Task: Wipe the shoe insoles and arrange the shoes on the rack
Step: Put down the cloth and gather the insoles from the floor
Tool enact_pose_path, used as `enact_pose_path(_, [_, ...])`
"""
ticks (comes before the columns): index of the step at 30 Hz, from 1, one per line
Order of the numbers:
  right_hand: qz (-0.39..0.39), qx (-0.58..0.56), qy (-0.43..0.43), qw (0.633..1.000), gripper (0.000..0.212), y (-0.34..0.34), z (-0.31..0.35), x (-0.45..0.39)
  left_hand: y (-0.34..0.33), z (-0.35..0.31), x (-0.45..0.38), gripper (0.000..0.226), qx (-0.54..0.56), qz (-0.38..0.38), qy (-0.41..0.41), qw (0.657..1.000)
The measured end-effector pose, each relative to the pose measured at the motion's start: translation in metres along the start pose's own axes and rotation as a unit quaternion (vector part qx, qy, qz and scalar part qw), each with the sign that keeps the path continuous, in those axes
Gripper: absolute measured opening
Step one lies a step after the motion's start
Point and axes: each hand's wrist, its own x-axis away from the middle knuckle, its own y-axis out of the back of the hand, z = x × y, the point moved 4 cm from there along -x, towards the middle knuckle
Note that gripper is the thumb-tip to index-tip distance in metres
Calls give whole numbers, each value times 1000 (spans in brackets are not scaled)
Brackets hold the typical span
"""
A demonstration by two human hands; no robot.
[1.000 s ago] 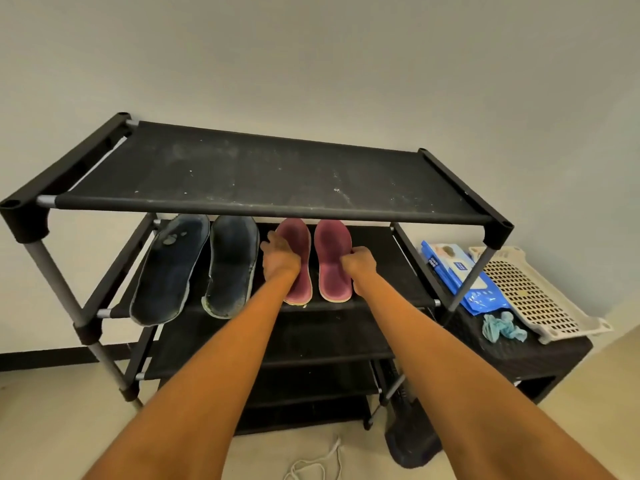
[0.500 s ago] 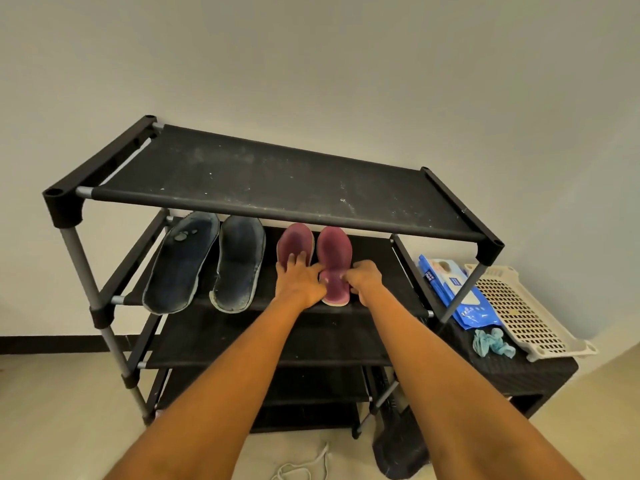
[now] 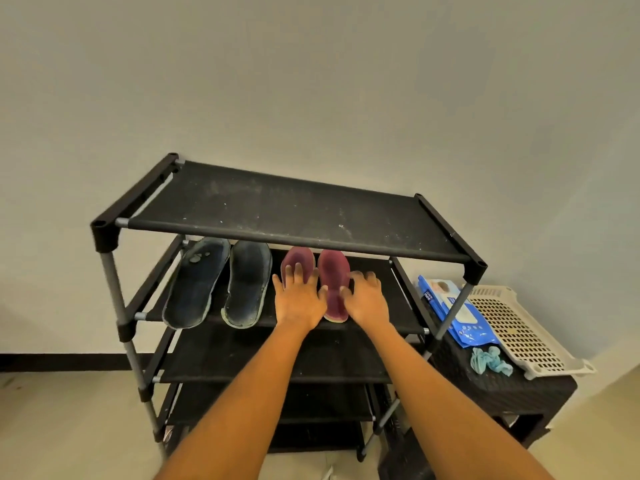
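A black shoe rack [image 3: 298, 216] stands against the wall. On its second shelf lie two dark blue insoles [image 3: 195, 282] [image 3: 248, 284] at the left and two maroon insoles [image 3: 297, 263] [image 3: 333, 285] to their right. My left hand [image 3: 300, 298] lies flat with spread fingers on the left maroon insole. My right hand [image 3: 365, 297] rests fingers apart on the shelf, touching the right edge of the right maroon insole. Neither hand grips anything.
A low dark wicker table [image 3: 498, 389] stands right of the rack. On it are a blue wipes pack [image 3: 450, 313], a crumpled teal wipe [image 3: 490, 361] and a white perforated tray [image 3: 512, 323]. A white lace [image 3: 328, 472] lies on the floor below.
The view has pulled back and tilted up. Both hands went from curled at the insoles' near ends to flat with fingers spread; the maroon insoles sit pushed together.
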Motion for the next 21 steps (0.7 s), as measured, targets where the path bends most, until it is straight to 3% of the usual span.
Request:
enact_pose_path(3, [5,79,76,994,39,16,15,33,13,5,37,57,1,-5,-10,1000])
enact_pose_path(12, [83,91,109,986,39,43,73,165,45,17,180,48,20,-32,-22,999])
enact_pose_path(17, [132,76,144,978,38,43,103,208,73,38,224,39,25,-39,14,999])
enact_pose_path(21, [163,74,159,971,36,37,114,230,82,54,244,36,-33,-16,37,999])
